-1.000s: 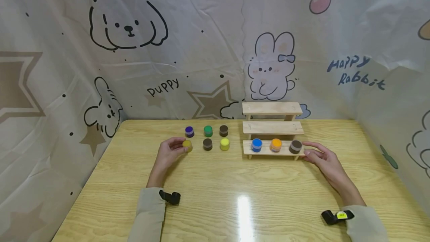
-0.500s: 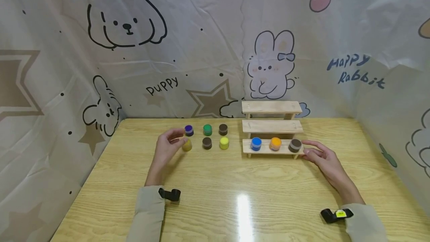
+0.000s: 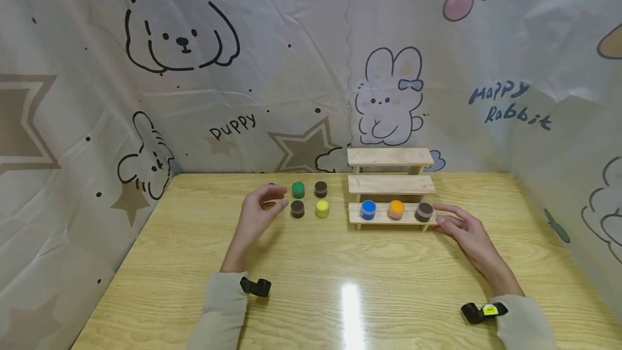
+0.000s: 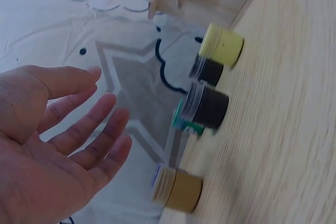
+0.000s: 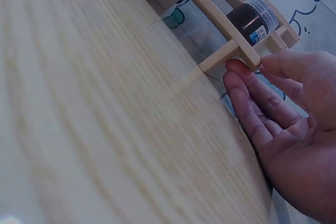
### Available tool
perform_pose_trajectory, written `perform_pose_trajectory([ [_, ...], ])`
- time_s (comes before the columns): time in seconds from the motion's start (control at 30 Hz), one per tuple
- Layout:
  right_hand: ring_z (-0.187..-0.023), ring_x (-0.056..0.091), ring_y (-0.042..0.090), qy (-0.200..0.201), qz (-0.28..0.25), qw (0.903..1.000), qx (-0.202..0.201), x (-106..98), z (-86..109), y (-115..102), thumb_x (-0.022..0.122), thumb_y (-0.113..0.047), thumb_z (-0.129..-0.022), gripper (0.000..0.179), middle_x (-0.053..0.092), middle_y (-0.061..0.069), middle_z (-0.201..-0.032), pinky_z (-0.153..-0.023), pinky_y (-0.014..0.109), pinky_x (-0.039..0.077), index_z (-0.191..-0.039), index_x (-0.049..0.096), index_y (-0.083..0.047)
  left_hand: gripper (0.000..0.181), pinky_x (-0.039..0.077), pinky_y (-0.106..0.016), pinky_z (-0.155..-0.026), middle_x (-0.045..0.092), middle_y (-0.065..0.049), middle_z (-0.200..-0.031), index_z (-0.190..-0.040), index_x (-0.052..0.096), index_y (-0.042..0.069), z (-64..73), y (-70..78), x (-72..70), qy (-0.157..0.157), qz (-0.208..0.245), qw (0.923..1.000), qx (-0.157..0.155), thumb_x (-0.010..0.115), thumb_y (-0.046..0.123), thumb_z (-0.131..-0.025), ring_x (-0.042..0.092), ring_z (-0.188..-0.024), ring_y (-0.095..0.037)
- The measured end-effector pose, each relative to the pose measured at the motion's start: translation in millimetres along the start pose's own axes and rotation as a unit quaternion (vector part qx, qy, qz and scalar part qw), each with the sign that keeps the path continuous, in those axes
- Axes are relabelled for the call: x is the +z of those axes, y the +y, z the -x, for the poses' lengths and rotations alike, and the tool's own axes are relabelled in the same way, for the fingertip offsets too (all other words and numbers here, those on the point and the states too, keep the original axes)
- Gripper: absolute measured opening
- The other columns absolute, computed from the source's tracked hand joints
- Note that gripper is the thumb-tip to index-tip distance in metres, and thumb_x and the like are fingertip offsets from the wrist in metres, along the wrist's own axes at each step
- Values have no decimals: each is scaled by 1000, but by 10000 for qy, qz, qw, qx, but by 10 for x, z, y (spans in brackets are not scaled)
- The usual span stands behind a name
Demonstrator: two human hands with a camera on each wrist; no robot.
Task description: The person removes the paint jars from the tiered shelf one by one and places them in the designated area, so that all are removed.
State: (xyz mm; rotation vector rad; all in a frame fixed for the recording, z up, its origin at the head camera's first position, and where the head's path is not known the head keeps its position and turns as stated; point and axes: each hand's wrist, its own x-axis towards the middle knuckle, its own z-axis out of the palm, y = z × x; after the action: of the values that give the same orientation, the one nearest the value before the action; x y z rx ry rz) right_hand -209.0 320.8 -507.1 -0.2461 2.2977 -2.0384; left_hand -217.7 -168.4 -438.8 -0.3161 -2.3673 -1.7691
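Observation:
My left hand [image 3: 258, 214] hovers with parted fingers over the left end of the paint jars, holding nothing. In the left wrist view an ochre jar [image 4: 184, 191] stands on the table just past its fingertips; in the head view the hand hides that jar and most of a purple one. Right of it stand a green jar [image 3: 298, 190], a yellow jar [image 3: 322, 209] and two dark jars. My right hand [image 3: 467, 236] pinches the right end of the lowest step of a three-tier wooden stand [image 3: 391, 183], thumb above and fingers below, beside a dark jar [image 5: 251, 20].
On the lowest step sit a blue jar [image 3: 368, 210] and an orange jar [image 3: 396, 209], in line with the dark one. Both upper steps are bare wood. A printed cloth [image 3: 296, 80] hangs behind the wooden table [image 3: 301, 263] and at its sides.
My left hand has let go of the ochre jar, lifted slightly and shifted right, covering it in the head view. The right hand keeps its grip on the stand.

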Motion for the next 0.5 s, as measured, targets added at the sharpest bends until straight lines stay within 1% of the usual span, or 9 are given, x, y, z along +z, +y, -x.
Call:
perform_pose_trajectory([
  [0.13, -101, 71, 6, -6, 3, 10000, 6, 8, -6, -4, 61, -16, -105, 45, 74, -9, -114, -85, 21, 57, -145, 51, 1, 30, 49, -57, -102, 66, -25, -124, -122, 66, -8, 3, 50, 88, -45, 36, 10000, 53, 73, 1, -94, 63, -118, -41],
  [0.23, -100, 71, 6, -9, -25, 10000, 8, 10, -7, -8, 61, -15, -105, 45, 74, -9, -114, -85, 22, 58, -145, 51, 1, 31, 47, -61, -103, 64, -29, -125, -123, 64, -10, 9, 116, 156, -103, 96, 9999, -16, 72, 0, -94, 60, -120, -46],
  [0.3, -100, 71, 6, -15, -45, 10000, 10, 9, -6, -9, 61, -15, -105, 45, 74, -10, -114, -85, 22, 58, -145, 51, 2, 32, 45, -62, -105, 63, -31, -125, -124, 63, -12, 14, 186, 202, -153, 123, 9998, -53, 71, -2, -95, 58, -121, -48],
  [0.4, -100, 71, 6, 1, -71, 10000, 23, 7, -3, -10, 61, -15, -105, 45, 74, -10, -114, -85, 22, 58, -145, 50, 3, 30, 45, -64, -104, 63, -32, -125, -123, 62, -13, 15, 264, 286, -195, 142, 9997, 40, 69, -4, -95, 58, -120, -50],
  [0.5, -100, 71, 6, 28, -62, 10000, 45, 7, 5, -9, 61, -16, -105, 46, 73, -11, -114, -85, 22, 58, -145, 50, 4, 29, 47, -64, -101, 65, -29, -124, -122, 64, -11, 8, 275, 376, -198, 199, 9994, 212, 70, -4, -94, 60, -118, -49],
])
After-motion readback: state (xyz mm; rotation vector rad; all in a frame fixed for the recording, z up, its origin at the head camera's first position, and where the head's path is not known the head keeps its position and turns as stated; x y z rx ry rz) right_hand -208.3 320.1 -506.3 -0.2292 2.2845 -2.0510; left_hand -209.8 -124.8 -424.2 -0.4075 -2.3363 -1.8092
